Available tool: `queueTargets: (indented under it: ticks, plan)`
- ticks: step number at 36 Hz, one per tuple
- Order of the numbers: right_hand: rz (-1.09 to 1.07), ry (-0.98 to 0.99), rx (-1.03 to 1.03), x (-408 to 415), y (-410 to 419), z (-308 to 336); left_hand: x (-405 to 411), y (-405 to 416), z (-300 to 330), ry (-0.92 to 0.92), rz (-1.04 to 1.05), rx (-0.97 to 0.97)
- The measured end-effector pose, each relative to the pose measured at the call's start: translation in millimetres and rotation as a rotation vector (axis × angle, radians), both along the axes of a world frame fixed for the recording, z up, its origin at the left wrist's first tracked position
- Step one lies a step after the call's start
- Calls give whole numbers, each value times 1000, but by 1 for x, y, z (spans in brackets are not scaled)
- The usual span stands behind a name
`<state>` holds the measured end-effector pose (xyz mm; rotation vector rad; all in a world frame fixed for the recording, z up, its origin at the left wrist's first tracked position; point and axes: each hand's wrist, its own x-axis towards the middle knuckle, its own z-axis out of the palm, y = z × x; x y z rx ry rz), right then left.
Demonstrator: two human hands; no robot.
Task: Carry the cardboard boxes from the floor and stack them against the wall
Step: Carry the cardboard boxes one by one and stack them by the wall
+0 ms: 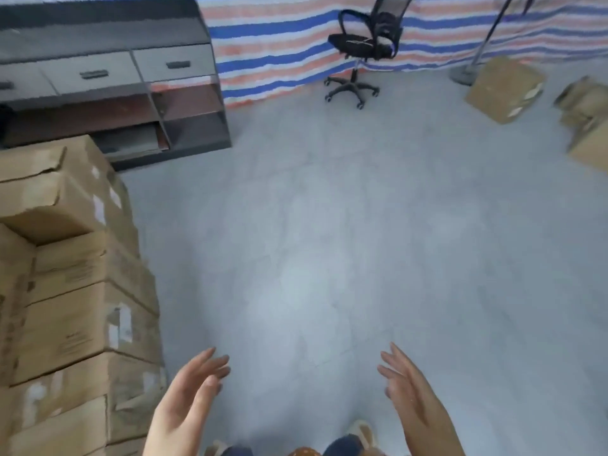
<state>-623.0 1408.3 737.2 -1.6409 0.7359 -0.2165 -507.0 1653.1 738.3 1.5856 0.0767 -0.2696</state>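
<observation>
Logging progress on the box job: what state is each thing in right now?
left hand: open, empty
right hand: open, empty
stacked cardboard boxes: piled several high at left, top flaps torn
box by the lamp base: on floor, tilted
boxes at right edge: on floor, jumbled
office chair: upright, unoccupied
cabinet drawers: closed

Soft, even, cool light is filling the room, and a pale sheen is glaring off the floor just ahead of the left hand and right hand. Everything is looking smeared and blocky. Wide-angle distortion is bending the stacked boxes beside the left hand.
</observation>
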Motion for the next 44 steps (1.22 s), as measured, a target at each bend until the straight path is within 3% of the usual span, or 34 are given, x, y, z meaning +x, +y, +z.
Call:
queueTargets:
  ticks: [9, 19, 30, 44]
  plan:
    - [-343, 26, -21, -86, -126, -8, -21, -176, -4, 2, -289, 2]
    - [-470, 70, -49, -113, -211, -7, -24, -300, -2, 8, -472, 49]
    - [-584, 90, -60, -72, -323, -19, 36, -442, -12, 19, -622, 123]
    - [-718, -10, -67, 71, -526, -3, 184, -685, 13, 2, -807, 128]
